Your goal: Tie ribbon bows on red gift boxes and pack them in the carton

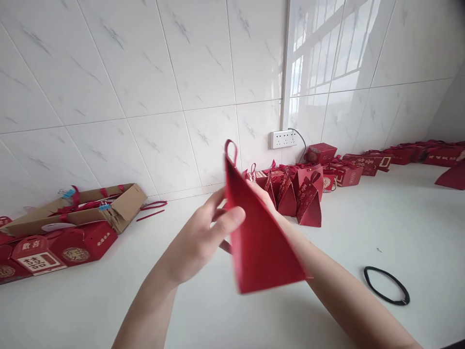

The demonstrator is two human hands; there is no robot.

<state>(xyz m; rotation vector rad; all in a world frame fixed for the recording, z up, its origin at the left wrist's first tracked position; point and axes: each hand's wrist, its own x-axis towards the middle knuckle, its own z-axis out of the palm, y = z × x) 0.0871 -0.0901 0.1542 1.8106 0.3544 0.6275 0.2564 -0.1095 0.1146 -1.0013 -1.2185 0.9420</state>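
A red triangular gift box [259,242] with a ribbon loop [231,149] at its peak is held up above the white table. My left hand [203,230] is closed on its left edge, thumb on the near face and fingers behind. A piece of dark ribbon [225,246] shows below that thumb. My right hand [262,193] is behind the box near its upper part. Its fingers are hidden by the box. Beyond the right forearm, several similar pointed red boxes [308,206] stand close together, some with ribbon loops.
An open cardboard box [125,208] with red ribbons stands at left, behind a row of red boxes [72,249]. Loose red ribbon [154,206] lies beside it. A black ring-shaped band [387,286] lies at right. More red boxes [366,165] line the tiled wall below a power strip [283,139].
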